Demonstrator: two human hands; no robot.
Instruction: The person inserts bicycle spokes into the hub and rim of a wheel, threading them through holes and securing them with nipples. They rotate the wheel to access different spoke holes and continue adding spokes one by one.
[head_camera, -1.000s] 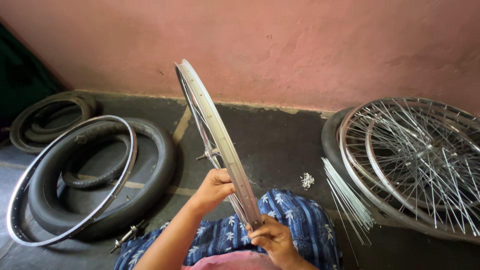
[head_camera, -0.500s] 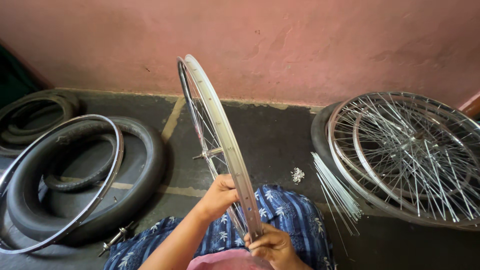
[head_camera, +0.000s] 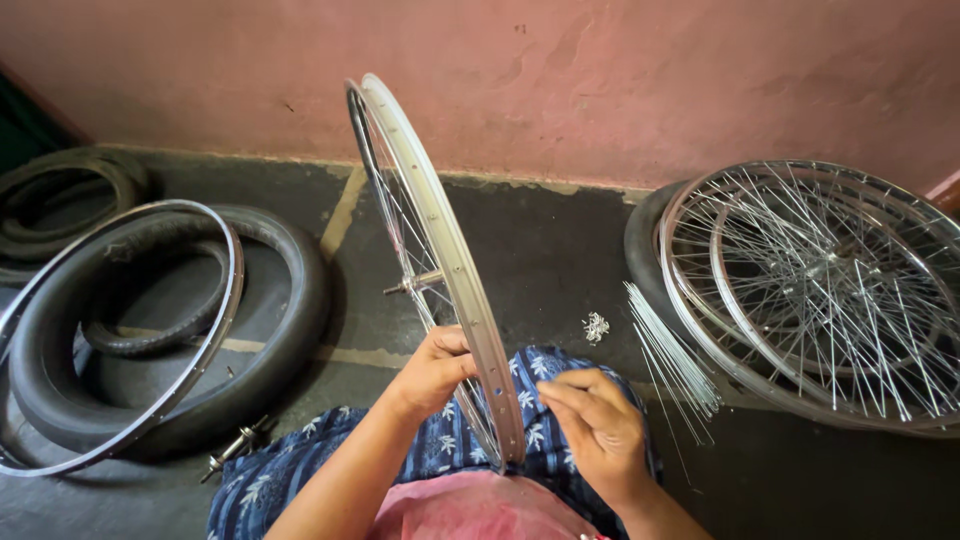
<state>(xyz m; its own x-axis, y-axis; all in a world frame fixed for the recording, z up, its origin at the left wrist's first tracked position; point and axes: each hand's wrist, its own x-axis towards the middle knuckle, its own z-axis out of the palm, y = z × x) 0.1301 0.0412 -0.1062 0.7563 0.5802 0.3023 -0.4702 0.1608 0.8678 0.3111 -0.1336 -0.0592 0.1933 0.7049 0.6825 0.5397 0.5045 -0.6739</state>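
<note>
Head view: left hand (head_camera: 437, 368) with fingers closed around the upright wheel rim (head_camera: 450, 260); right hand (head_camera: 597, 428), fingers loosely curled and holding nothing, just right of the rim. Beyond the right fingers lie loose spokes (head_camera: 668, 362), then stacked spoked wheels (head_camera: 820, 290). Left of the fingers, a bare rim (head_camera: 205, 345) rests on tyres (head_camera: 290, 300).

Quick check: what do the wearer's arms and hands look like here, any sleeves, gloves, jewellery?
Both forearms are bare, with no sleeves in view. The left hand and right hand wear no gloves, and no rings, watch or bracelets show. Fingers are uncovered. The only clothing visible is a pink top and blue floral-print fabric over the lap.
</note>
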